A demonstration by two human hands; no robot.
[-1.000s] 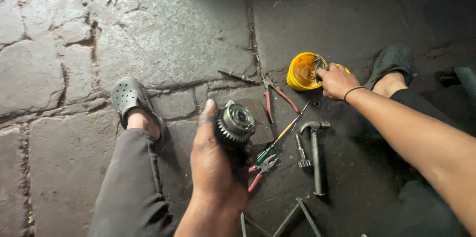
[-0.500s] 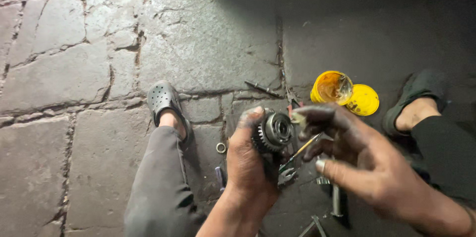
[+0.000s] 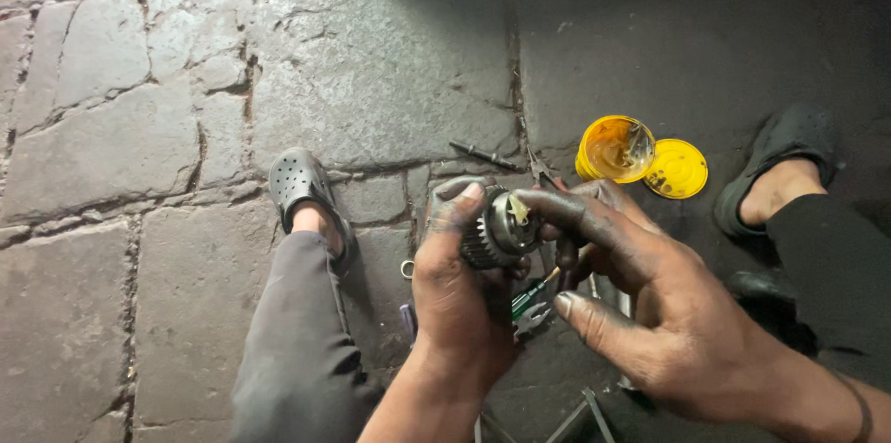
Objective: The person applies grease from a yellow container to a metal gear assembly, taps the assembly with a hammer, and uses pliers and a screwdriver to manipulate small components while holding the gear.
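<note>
Down on the stone floor (image 3: 121, 128), at the far left, nothing but cracked slabs shows; next comes a grey perforated clog (image 3: 299, 185) on the person's foot. Further right, the left hand (image 3: 459, 299) clenches its fingers (image 3: 457, 205) around a round toothed metal part (image 3: 497, 231), held up in the middle of the view, above the floor. The right hand (image 3: 668, 313) meets it from the other side: its forefinger lies across the part's face, where a dab of yellowish grease sits, the other fingers loosely curled and grasping nothing. Judging by this, greasing of the part is under way, with only a little spread so far. Beneath the hands lie green-handled pliers (image 3: 529, 299) and other tools, mostly hidden, and a small metal ring (image 3: 406, 269) rests near the left wrist. Beyond, a thin metal rod (image 3: 484, 155) lies on the floor. Rightmost, an open yellow grease tub (image 3: 614, 148) stands touching its lid (image 3: 676, 168), well within reach, with nothing between it and the hands. A dark shoe (image 3: 784, 160) ends the row.
</note>
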